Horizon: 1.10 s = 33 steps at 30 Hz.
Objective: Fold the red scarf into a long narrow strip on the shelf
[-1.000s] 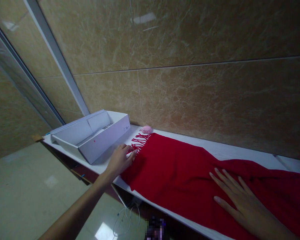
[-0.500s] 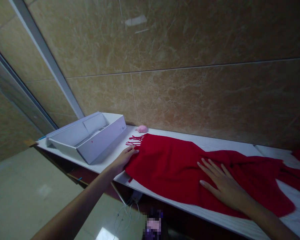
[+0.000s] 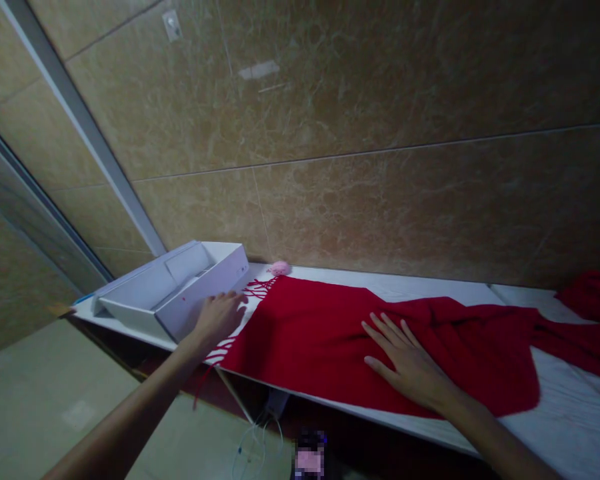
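A red fringed scarf (image 3: 300, 340) lies spread along the white tabletop, smooth at its left end and rumpled further right. My right hand (image 3: 405, 363) rests flat on the cloth with its fingers spread. Over the fringe at the left end is my left hand (image 3: 220, 319), fingers loosely bent and pointing toward the wall. It covers the middle strands, so contact with them is hard to make out. Some tassels hang over the table's front edge.
An open white box (image 3: 200, 297) stands on the table's left end. By the wall sits a small pink object (image 3: 280, 268). More red cloth (image 3: 590, 297) lies at the far right. White cables (image 3: 263, 433) hang below the table.
My left hand has left the scarf's corner and moved left over the fringe. The folded-under corner now lies flat with its tassels showing. My right hand stays flat on the cloth.
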Each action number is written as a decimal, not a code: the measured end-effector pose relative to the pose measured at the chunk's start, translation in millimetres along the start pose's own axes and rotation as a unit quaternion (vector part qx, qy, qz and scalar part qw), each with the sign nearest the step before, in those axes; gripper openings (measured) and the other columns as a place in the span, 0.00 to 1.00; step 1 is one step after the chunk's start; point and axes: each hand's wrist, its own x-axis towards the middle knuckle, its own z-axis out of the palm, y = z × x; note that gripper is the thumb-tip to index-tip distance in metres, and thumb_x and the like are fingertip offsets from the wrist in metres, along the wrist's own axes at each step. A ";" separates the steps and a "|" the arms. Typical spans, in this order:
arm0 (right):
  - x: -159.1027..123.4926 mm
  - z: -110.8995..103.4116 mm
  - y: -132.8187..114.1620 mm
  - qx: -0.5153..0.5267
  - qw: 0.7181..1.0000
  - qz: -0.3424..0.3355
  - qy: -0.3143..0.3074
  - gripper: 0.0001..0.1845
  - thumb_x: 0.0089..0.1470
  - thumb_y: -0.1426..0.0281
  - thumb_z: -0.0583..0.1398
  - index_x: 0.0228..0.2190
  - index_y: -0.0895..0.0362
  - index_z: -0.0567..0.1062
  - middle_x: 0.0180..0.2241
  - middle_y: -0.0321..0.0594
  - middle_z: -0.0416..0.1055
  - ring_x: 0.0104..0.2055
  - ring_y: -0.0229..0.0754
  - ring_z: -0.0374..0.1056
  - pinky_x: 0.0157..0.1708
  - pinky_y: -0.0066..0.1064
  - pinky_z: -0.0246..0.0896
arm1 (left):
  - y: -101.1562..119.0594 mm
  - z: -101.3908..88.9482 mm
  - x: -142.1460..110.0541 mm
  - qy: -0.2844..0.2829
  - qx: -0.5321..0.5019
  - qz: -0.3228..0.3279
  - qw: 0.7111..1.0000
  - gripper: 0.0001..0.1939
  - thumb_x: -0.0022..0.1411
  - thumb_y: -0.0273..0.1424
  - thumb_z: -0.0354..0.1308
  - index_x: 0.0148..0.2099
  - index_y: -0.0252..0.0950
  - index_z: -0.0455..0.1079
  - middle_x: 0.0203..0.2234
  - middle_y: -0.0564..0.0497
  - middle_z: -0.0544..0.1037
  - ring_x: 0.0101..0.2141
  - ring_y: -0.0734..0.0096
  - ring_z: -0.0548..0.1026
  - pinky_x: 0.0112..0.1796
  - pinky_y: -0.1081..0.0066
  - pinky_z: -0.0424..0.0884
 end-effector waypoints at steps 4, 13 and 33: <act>8.4 -3.9 -41.5 0.021 0.999 0.000 -0.034 0.35 0.69 0.55 0.54 0.71 0.52 0.58 0.74 0.43 0.44 0.77 0.51 0.34 0.73 0.60 0.27 | 91.7 39.4 22.2 0.010 -0.060 0.149 0.987 0.26 0.74 0.42 0.48 0.70 0.46 0.65 0.71 0.47 0.63 0.71 0.51 0.57 0.69 0.48 0.54; -26.4 -44.4 -4.1 0.076 0.997 0.028 0.017 0.32 0.68 0.56 0.55 0.69 0.51 0.64 0.73 0.45 0.52 0.75 0.50 0.46 0.73 0.58 0.35 | 47.0 83.6 63.1 -0.088 -0.065 0.118 0.987 0.36 0.71 0.52 0.43 0.76 0.48 0.51 0.75 0.46 0.46 0.74 0.40 0.41 0.66 0.27 0.39; -20.4 -72.1 76.7 -0.047 0.983 0.110 0.141 0.20 0.69 0.60 0.53 0.49 0.54 0.80 0.53 0.48 0.77 0.56 0.52 0.72 0.59 0.47 0.63 | 277.4 55.9 -69.3 -0.041 -0.259 0.303 0.916 0.15 0.68 0.40 0.61 0.54 0.44 0.77 0.47 0.45 0.79 0.50 0.54 0.73 0.55 0.52 0.66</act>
